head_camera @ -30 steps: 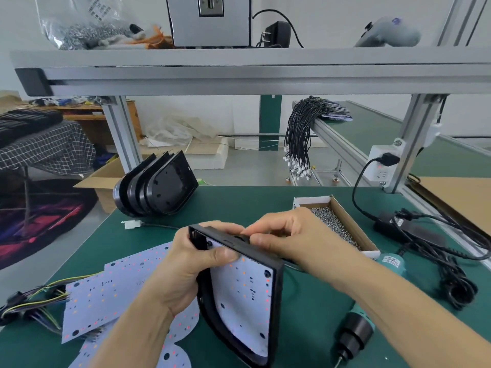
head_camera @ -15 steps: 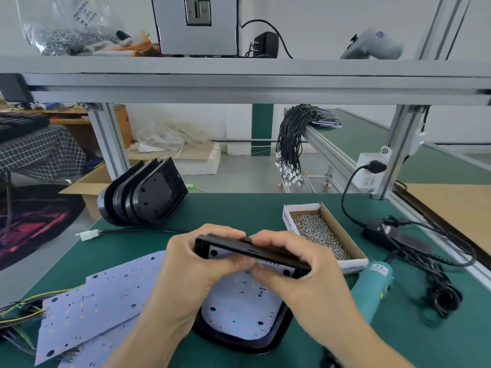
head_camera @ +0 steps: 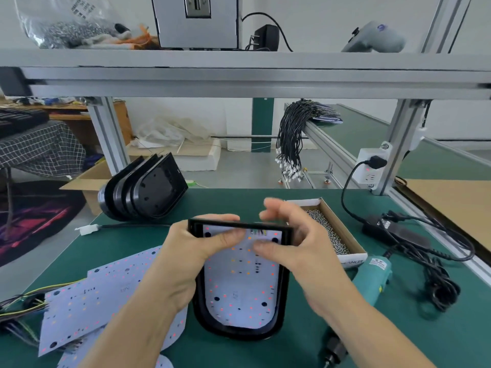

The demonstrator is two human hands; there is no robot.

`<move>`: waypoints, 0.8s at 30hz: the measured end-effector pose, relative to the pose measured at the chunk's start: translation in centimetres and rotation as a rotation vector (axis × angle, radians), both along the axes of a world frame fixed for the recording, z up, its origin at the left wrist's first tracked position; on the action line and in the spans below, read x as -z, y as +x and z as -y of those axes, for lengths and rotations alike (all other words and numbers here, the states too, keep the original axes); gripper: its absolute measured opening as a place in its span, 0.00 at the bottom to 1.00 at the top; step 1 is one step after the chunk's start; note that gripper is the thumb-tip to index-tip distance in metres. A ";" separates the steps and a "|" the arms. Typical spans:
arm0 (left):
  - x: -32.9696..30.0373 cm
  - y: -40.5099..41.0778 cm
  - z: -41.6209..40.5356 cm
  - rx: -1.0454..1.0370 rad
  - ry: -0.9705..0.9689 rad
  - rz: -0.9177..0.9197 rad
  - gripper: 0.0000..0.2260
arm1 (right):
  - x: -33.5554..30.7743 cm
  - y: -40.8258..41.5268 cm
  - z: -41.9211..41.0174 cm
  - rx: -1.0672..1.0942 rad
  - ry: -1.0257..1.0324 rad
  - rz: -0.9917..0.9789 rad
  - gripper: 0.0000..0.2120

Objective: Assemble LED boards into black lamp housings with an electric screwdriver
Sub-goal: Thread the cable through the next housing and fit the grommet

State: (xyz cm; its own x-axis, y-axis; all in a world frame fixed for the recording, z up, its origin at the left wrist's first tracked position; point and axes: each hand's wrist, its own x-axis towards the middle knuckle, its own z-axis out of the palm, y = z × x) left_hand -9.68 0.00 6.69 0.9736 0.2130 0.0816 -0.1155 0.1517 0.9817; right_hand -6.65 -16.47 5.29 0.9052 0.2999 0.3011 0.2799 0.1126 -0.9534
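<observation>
Left grip: left hand (head_camera: 186, 251) held the black lamp housing (head_camera: 240, 282) at its far left corner, thumb on the LED board (head_camera: 240, 285).
Right grip: right hand (head_camera: 289, 243) blurred, fingers loose at the far right corner; whether it pinched anything, I cannot tell.
Housing: flat on the green table (head_camera: 398, 341), long axis running away from the person.
Screwdriver: electric screwdriver (head_camera: 372, 280) lay just right, nearer the right hand.
Screws: box of screws (head_camera: 329, 229) behind that hand.

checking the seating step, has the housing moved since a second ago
Yes. The housing, which stood tilted up off the mat, now lies nearly flat on it, turned so its straight end faces the screw box. The left hand grips it.
</observation>
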 end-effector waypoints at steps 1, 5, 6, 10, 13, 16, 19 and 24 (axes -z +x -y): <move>0.0 0.3 0.1 -0.015 -0.013 -0.018 0.18 | 0.2 0.2 -0.1 -0.020 0.016 -0.096 0.20; 0.1 0.9 0.7 -0.035 -0.068 -0.047 0.15 | 0.5 0.6 -0.7 -0.066 0.017 -0.185 0.12; 0.1 1.1 0.7 -0.042 -0.071 -0.046 0.14 | 0.4 0.7 -0.7 -0.068 0.020 -0.192 0.12; 0.3 1.5 1.1 -0.050 -0.083 -0.018 0.11 | 0.1 1.1 -0.5 -0.090 -0.019 -0.188 0.14; 0.5 1.9 1.2 -0.055 -0.065 0.000 0.10 | 0.0 1.2 -0.4 -0.029 -0.028 -0.132 0.14; 0.8 1.8 1.1 -0.004 -0.093 -0.039 0.10 | -0.3 1.3 0.1 -0.060 -0.097 -0.174 0.14; 0.5 1.8 0.9 0.096 -0.082 -0.140 0.13 | -0.8 1.6 0.6 -0.158 -0.118 -0.302 0.13; 0.2 2.4 1.0 0.124 -0.068 -0.314 0.13 | -0.2 1.8 0.3 -0.059 -0.036 -0.398 0.12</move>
State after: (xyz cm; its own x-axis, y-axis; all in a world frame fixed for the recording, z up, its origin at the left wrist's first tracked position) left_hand -7.31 -1.05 6.47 0.9679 0.0858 -0.2362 0.2139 0.2122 0.9535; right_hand -4.86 -16.79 5.44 0.9300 0.3585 -0.0810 -0.1179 0.0822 -0.9896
